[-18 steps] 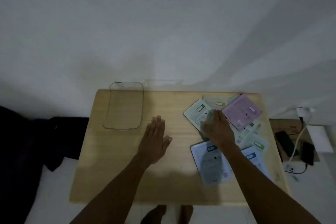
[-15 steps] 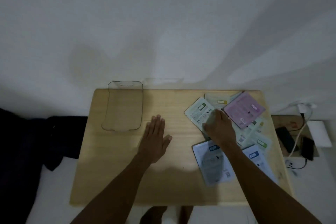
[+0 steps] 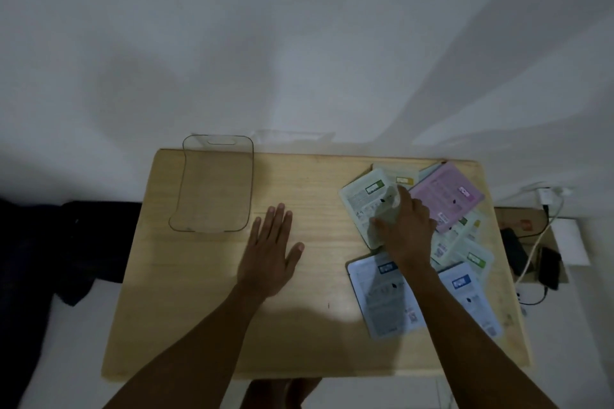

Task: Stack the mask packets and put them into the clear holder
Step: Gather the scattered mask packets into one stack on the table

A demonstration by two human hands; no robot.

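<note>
Mask packets lay scattered right of frame on counter. Right hand fingers pinched green packet, likely starting stack. Left hand flat, open. Clear holder upper left, empty.

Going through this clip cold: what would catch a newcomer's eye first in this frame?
First, the loose fan of mask packets on the right side of the wooden table, a pink packet at the far edge standing out. The right hand rests on a pale green packet there, fingers curled at it. The left hand lies flat and open mid-table, and the clear holder sits empty at the far left.
</note>
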